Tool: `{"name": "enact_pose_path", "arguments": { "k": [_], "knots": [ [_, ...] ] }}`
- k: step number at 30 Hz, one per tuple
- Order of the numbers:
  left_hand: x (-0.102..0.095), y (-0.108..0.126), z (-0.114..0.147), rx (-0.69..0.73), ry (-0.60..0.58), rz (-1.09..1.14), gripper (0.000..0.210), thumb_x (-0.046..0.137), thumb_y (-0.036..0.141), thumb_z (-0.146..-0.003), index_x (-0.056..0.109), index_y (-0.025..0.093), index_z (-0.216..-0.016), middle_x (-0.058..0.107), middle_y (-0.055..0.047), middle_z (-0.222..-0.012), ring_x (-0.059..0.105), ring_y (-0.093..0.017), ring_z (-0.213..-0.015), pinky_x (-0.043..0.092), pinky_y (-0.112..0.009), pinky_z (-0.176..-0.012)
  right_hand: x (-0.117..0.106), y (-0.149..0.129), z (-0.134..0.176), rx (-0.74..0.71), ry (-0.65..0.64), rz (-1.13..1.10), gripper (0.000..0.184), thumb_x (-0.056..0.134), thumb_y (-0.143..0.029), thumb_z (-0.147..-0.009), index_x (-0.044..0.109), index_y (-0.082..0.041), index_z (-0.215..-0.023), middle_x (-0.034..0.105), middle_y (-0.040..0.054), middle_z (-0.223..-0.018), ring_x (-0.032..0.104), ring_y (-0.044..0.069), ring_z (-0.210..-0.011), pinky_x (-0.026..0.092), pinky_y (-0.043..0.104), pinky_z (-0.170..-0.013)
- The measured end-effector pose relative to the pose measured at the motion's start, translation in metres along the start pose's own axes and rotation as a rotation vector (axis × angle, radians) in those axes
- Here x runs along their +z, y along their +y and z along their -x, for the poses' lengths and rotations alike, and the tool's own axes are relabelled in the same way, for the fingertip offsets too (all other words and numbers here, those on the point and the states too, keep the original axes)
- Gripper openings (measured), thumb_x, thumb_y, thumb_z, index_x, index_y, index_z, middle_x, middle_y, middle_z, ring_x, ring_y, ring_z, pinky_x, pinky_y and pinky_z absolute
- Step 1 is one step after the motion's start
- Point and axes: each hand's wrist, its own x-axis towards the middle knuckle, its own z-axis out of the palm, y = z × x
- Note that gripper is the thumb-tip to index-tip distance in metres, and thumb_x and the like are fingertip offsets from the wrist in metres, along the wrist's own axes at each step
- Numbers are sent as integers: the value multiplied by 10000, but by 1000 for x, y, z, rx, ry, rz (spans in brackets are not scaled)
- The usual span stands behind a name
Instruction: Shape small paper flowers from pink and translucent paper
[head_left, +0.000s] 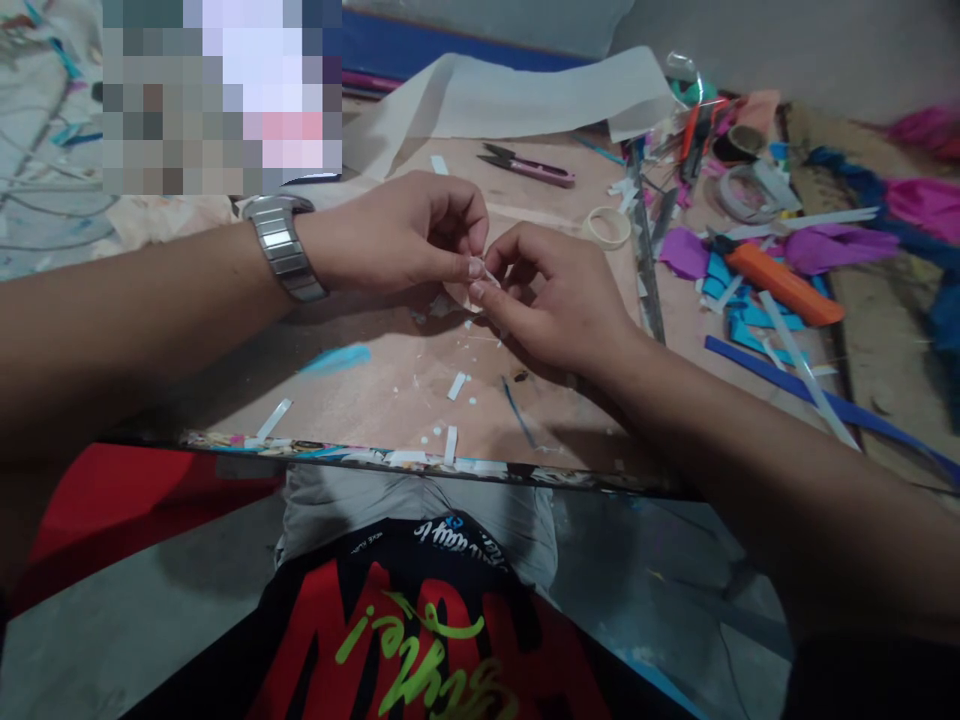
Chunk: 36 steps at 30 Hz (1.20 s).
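My left hand (pixel 409 230), below a metal wristwatch (pixel 281 245), is closed in a pinch over the middle of the board. My right hand (pixel 566 290) meets it there, thumb and fingers also pinched. Between the fingertips is a small, thin, pale piece (pixel 459 296); the fingers cover most of it, so its kind cannot be made out. Just beyond the hands, pink-handled thread snips (pixel 532 168) lie on the board. A narrow roll of tape (pixel 607 228) rests to the right of them.
A long white sheet (pixel 517 95) curls along the back. On the right lie an orange utility knife (pixel 787 285), a clear tape roll (pixel 754 192), purple and blue scraps and a blue strip (pixel 810 390). Short white strips (pixel 275 418) dot the board's near edge.
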Motion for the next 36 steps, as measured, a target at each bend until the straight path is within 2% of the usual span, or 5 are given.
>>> {"name": "enact_pose_path", "arguments": {
  "k": [7, 12, 20, 29, 36],
  "knots": [
    [-2, 1, -1, 26, 68, 18, 230, 825, 296, -828, 625, 196, -882, 664, -11, -866, 566, -121, -770, 464, -279, -689, -3, 0, -2, -159, 74, 15, 427, 870, -545, -821, 659, -262, -1062, 707, 74, -1071, 633, 236, -872, 554, 395, -749],
    [-4, 5, -3, -5, 84, 32, 148, 739, 161, -872, 637, 155, -978, 665, -2, -922, 665, -109, -843, 483, -245, -783, -2, 3, -3, -238, 49, 31, 272, 788, -508, -914, 708, -268, -1013, 667, 88, -1145, 645, 299, -1085, 588, 459, -880],
    [-1, 5, -2, -36, 111, 88, 41, 738, 143, -906, 702, 149, -888, 690, -8, -791, 644, -101, -684, 512, -237, -677, 0, 7, -3, -152, 94, -30, 236, 733, -515, -955, 759, -282, -978, 684, 71, -1083, 655, 257, -978, 605, 419, -797],
    [-3, 2, -3, -77, 107, 56, 79, 748, 199, -931, 752, 139, -879, 721, -32, -782, 657, -97, -671, 492, -197, -615, 1, 8, -5, -24, 125, -45, 207, 801, -439, -912, 729, -245, -909, 717, 44, -948, 623, 211, -846, 513, 376, -765],
    [-2, 11, 2, -73, 44, -40, 92, 799, 240, -867, 780, 150, -869, 732, -34, -772, 676, -128, -695, 532, -250, -709, 1, 3, -5, 36, 110, -51, 353, 792, -556, -895, 697, -226, -813, 691, 5, -749, 566, 166, -678, 426, 324, -633]
  ]
}}
